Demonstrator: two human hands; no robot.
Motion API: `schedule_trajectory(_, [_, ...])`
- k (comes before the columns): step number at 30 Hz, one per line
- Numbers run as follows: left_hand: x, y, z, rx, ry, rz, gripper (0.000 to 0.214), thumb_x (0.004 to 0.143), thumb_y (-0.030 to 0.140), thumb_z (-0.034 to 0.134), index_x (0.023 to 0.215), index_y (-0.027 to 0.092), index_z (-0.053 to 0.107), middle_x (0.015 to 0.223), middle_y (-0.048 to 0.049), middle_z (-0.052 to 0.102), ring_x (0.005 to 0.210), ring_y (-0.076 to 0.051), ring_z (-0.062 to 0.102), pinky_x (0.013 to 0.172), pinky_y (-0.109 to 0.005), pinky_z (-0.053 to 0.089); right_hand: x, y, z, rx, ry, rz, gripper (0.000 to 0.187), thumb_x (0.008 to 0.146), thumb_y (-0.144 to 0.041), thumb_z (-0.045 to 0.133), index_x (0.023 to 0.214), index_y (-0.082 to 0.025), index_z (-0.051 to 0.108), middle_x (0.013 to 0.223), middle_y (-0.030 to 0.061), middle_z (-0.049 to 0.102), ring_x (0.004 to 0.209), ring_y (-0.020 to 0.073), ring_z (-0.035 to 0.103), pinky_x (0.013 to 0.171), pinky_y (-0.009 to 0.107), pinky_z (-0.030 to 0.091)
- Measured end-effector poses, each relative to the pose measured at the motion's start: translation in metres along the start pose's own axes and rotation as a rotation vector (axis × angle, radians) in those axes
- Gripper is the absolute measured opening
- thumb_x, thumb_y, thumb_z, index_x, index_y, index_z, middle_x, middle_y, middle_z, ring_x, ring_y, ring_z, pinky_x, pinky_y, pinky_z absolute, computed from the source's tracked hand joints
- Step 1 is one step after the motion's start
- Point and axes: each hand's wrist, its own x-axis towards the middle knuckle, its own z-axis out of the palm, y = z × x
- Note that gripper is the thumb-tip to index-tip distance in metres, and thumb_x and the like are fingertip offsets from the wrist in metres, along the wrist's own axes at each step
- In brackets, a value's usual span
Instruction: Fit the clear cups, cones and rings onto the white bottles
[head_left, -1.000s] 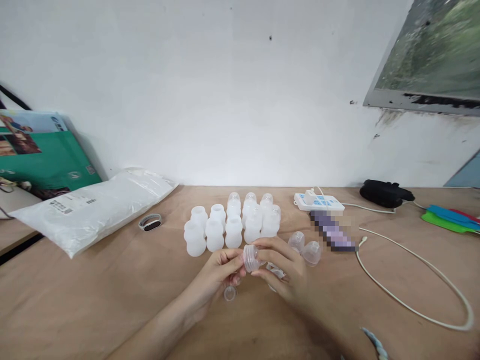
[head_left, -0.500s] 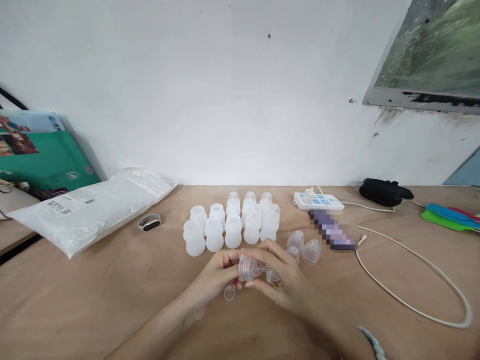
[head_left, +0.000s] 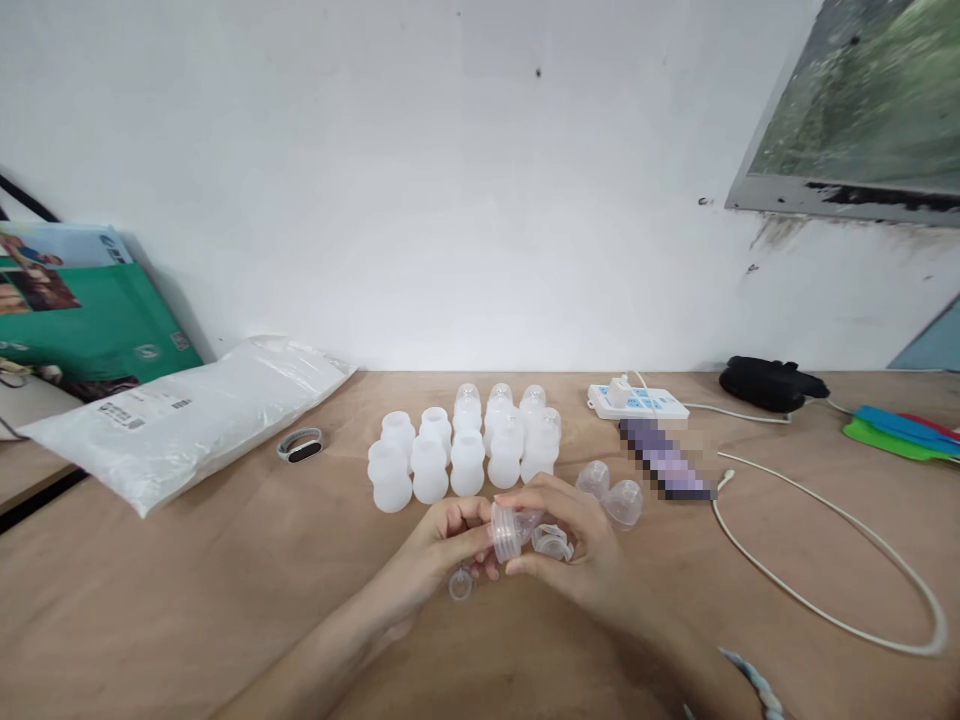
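Observation:
My left hand (head_left: 439, 553) and my right hand (head_left: 574, 555) meet over the wooden table (head_left: 187, 600), both pinching one small clear plastic cap (head_left: 507, 530) with a ribbed rim. Another clear piece (head_left: 553, 543) sits by my right fingers. A small clear ring (head_left: 460, 585) lies on the table just under my left hand. Behind the hands stand several white translucent bottles (head_left: 465, 450) in rows. Two clear domed caps (head_left: 611, 495) lie to the right of them.
A white plastic bag (head_left: 180, 415) lies at the left, with a wristband (head_left: 300, 444) beside it. A power strip (head_left: 636, 402), a blurred object (head_left: 667, 462), a white cable (head_left: 825, 590) and a black pouch (head_left: 772, 385) are at the right. Green boxes (head_left: 82, 310) lean on the wall.
The clear cap has been turned between my fingers and shifted slightly right; both hands stay in about the same place.

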Motion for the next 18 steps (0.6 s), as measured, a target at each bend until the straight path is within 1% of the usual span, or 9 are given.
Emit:
schedule_trajectory(4, [0.000,0.001,-0.001,-0.034,-0.022,0.017,0.038,0.075,0.050,0.078,0.077,0.013,0.067,0.064,-0.0006,0.060,0.057,-0.009,0.050,0.057,-0.020,0.037,0.001,0.001,0.000,0.105,0.000,0.088,0.036,0.080,-0.045,0.078,0.107,-0.023,0.072,0.086,0.0033,0.067,0.075,0.0170,0.064,0.070,0.031,0.054])
schedule_trajectory(10, [-0.001,0.005,-0.003,-0.051,-0.037,0.004,0.039,0.074,0.050,0.078,0.077,0.013,0.068,0.066,-0.0012,0.060,0.059,-0.010,0.052,0.060,-0.022,0.040,0.001,0.005,0.004,0.397,0.002,0.219,0.040,0.072,-0.042,0.085,0.106,-0.025,0.074,0.086,0.0014,0.069,0.077,0.0164,0.069,0.070,0.028,0.058])
schedule_trajectory(14, [-0.003,0.010,-0.002,-0.062,-0.059,-0.014,0.035,0.073,0.046,0.079,0.074,0.014,0.066,0.069,-0.0016,0.061,0.059,-0.011,0.053,0.059,-0.023,0.040,0.001,0.009,0.003,0.570,-0.025,0.313,0.044,0.065,-0.039,0.089,0.104,-0.023,0.074,0.084,0.0020,0.072,0.074,0.0164,0.071,0.070,0.030,0.060])
schedule_trajectory(18, [-0.003,0.012,-0.003,-0.069,-0.045,-0.046,0.032,0.072,0.042,0.078,0.070,0.014,0.062,0.065,0.0003,0.055,0.060,-0.012,0.055,0.060,-0.023,0.042,0.000,0.013,0.002,0.693,-0.059,0.366,0.047,0.063,-0.035,0.091,0.105,-0.021,0.075,0.081,0.0031,0.075,0.072,0.0165,0.071,0.068,0.029,0.060])
